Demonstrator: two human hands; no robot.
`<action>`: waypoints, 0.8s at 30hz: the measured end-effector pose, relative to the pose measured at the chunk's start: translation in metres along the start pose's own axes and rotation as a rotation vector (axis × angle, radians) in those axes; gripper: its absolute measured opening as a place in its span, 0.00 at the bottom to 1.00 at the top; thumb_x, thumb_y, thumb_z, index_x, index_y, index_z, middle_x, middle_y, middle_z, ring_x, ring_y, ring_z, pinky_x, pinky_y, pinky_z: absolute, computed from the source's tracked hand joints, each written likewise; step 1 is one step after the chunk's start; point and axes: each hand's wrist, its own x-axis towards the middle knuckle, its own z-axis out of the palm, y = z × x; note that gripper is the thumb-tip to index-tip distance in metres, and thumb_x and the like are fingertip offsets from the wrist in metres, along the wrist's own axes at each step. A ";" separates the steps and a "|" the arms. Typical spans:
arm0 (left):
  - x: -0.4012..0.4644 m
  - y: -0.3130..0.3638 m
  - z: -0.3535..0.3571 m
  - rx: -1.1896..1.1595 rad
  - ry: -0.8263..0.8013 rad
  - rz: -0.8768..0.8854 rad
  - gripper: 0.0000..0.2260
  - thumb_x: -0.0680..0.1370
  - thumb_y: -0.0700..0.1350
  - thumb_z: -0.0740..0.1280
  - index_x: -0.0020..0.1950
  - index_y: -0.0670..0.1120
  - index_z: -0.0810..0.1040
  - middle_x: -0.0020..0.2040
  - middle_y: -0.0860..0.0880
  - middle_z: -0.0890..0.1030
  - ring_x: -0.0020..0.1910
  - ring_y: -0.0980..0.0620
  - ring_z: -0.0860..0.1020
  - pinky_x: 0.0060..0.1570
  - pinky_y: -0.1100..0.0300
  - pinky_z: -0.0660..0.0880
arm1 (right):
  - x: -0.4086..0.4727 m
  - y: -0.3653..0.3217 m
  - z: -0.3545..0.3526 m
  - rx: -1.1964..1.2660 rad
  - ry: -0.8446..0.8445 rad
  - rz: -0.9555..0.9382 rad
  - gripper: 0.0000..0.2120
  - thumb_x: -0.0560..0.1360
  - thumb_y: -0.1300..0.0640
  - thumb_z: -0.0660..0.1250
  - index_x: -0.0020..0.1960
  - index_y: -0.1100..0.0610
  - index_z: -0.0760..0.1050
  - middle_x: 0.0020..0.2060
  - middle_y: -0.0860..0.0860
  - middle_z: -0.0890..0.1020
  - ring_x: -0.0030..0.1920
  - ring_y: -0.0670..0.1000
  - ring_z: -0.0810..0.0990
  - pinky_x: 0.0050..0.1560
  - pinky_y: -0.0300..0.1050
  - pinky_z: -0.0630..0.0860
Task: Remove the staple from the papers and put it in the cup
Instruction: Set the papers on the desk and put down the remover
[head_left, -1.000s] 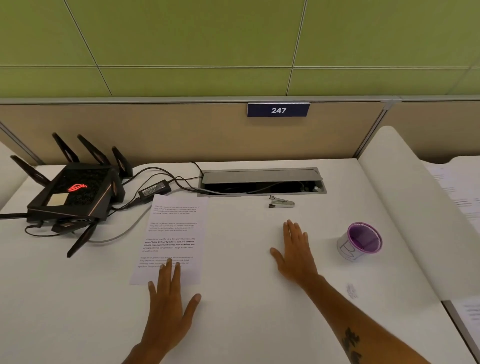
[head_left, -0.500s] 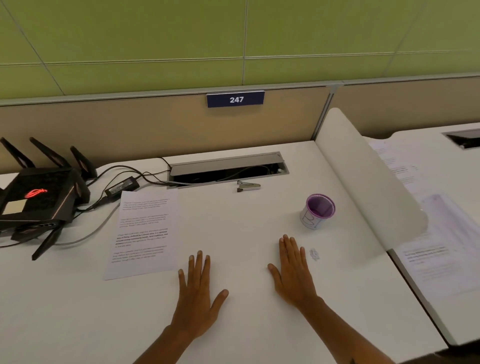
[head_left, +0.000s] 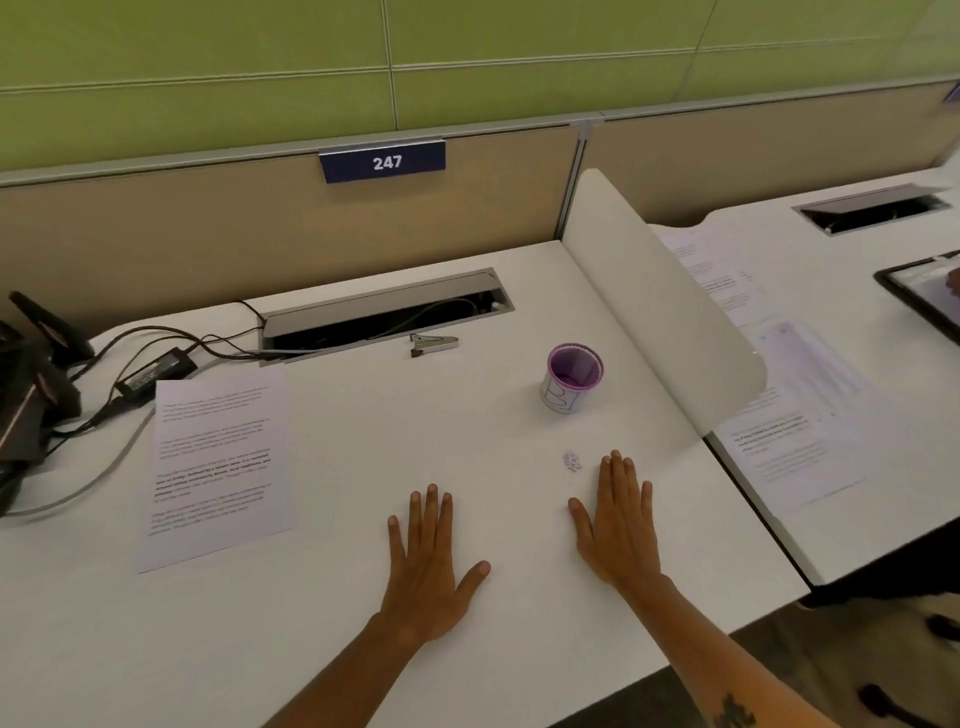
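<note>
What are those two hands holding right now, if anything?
Nothing. The left hand and right hand both lie flat and open on the white desk, apart from the papers, the staple remover and the cup.

Matt white desk (head_left: 332, 623), printed paper sheets (head_left: 218, 467) — glossy purple-lined cup (head_left: 571, 382), metal staple remover (head_left: 434, 345)

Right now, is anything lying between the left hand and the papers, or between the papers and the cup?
Nothing visible. Bare desk separates the left hand from the papers, and bare desk runs from there to the cup. The staple remover lies farther back.
</note>
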 end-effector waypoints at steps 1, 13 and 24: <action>0.001 0.000 0.004 0.014 -0.011 -0.007 0.46 0.77 0.75 0.40 0.83 0.45 0.32 0.83 0.47 0.28 0.81 0.46 0.27 0.79 0.37 0.33 | 0.000 0.001 0.001 0.001 -0.008 0.027 0.40 0.82 0.36 0.48 0.83 0.63 0.49 0.84 0.58 0.52 0.84 0.58 0.49 0.82 0.63 0.52; 0.007 0.000 0.006 0.075 -0.075 -0.033 0.46 0.78 0.75 0.44 0.82 0.46 0.30 0.82 0.46 0.27 0.81 0.45 0.26 0.78 0.35 0.30 | 0.024 -0.033 0.013 -0.056 -0.021 0.086 0.42 0.82 0.34 0.47 0.83 0.65 0.51 0.83 0.59 0.53 0.84 0.57 0.51 0.80 0.69 0.46; 0.009 0.000 -0.004 0.014 -0.160 -0.024 0.44 0.77 0.74 0.40 0.80 0.48 0.25 0.79 0.48 0.20 0.78 0.47 0.21 0.76 0.36 0.27 | 0.064 -0.008 -0.026 0.180 -0.124 -0.315 0.27 0.81 0.60 0.69 0.78 0.56 0.68 0.77 0.55 0.69 0.77 0.57 0.66 0.74 0.53 0.72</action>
